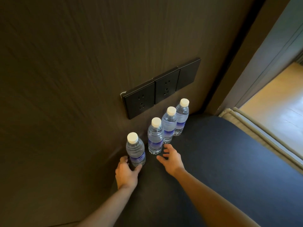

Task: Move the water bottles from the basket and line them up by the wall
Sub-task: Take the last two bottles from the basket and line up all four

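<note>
Several clear water bottles with white caps and blue labels stand upright in a row along the dark wall [73,79] on a dark surface [221,161]. The nearest bottle [135,150] stands a little apart from the others, and my left hand [127,173] wraps around its base. The second bottle [155,136], a third bottle [168,125] and the farthest bottle [182,117] stand close together. My right hand [172,158] hovers open just in front of the second bottle, touching nothing. No basket is in view.
A strip of black wall sockets [160,88] sits on the wall just above the bottles. The dark surface ends in a rounded edge at the right, beside a beige cushioned edge [255,128] and a lit wooden floor [278,104].
</note>
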